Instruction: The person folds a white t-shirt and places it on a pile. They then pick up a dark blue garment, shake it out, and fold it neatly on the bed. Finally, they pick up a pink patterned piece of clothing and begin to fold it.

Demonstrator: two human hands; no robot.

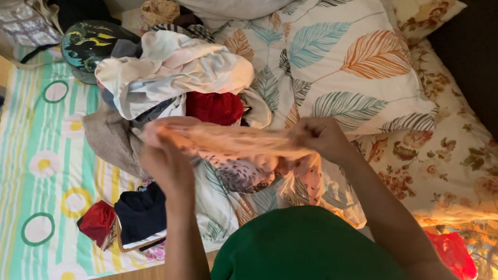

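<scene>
Peach garment point(231, 140) (stretched) between hands point(169, 163)

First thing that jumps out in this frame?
Both hands, left hand and right hand, stretch a thin peach garment between them at centre frame. Behind it sits a heap of clothes topped by white fabric, and to the right lies a big leaf-print pillow.

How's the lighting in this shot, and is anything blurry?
Head view: warm, dim indoor light, with a bright sunlit patch on the floral sheet at lower right. The peach cloth stretched between the left hand and right hand is smeared by motion blur; the leaf-print pillow stays fairly sharp.
</scene>
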